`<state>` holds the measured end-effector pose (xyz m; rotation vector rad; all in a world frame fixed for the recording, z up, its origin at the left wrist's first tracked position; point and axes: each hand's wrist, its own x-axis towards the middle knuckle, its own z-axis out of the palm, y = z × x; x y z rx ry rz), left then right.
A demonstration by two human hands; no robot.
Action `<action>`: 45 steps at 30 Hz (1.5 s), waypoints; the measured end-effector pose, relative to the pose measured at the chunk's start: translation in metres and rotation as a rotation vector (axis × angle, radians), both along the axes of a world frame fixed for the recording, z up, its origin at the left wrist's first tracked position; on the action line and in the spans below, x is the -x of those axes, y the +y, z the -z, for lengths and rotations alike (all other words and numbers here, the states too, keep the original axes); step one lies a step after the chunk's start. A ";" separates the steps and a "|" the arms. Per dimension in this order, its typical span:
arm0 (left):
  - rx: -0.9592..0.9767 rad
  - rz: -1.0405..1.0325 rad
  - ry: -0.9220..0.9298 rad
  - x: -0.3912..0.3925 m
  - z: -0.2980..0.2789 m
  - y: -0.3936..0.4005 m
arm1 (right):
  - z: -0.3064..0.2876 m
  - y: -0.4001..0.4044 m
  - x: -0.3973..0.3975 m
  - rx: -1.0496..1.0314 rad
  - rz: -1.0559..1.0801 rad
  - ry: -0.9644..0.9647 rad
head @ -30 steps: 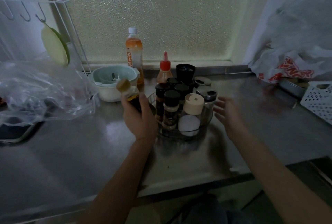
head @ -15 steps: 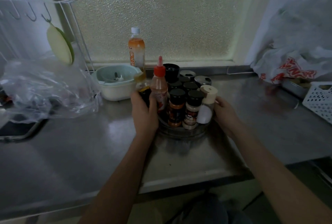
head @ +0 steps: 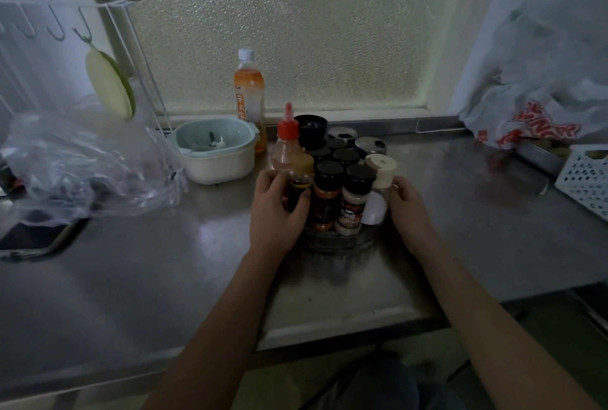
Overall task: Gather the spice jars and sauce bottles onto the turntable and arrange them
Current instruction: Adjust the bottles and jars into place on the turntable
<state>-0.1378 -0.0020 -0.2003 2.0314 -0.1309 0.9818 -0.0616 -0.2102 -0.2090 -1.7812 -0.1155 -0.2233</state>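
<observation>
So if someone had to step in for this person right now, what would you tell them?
Left hand grips a small dark sauce bottle at the turntable's left edge.
Right hand rests against the white-capped jar on the right side.
Done: spice jars and the red-capped bottle crowd the turntable.
Left: seat the dark bottle, tidy the arrangement. The tall orange bottle by the window may also belong.

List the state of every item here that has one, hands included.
left hand: grips the dark sauce bottle
right hand: fingers curled on the turntable rim
dark sauce bottle: upright, capped
red-capped squeeze bottle: upright, capped
orange drink bottle: upright, capped, off the turntable
white-capped jar: upright, closed
</observation>
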 end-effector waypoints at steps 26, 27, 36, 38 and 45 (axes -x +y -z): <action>0.065 -0.273 -0.038 0.002 0.002 0.001 | -0.010 0.007 0.068 0.182 -0.019 -0.121; 0.121 -0.376 -0.003 0.002 0.000 0.003 | -0.008 0.003 0.076 0.306 0.074 -0.148; 0.184 -0.412 0.442 -0.008 0.004 0.007 | -0.011 0.016 0.094 0.889 -0.102 -0.555; 0.134 -0.439 0.456 -0.011 0.002 0.008 | -0.014 0.019 0.085 0.933 -0.090 -0.554; 0.035 -0.509 0.592 -0.052 -0.011 0.007 | -0.022 0.030 0.018 0.805 -0.171 -0.316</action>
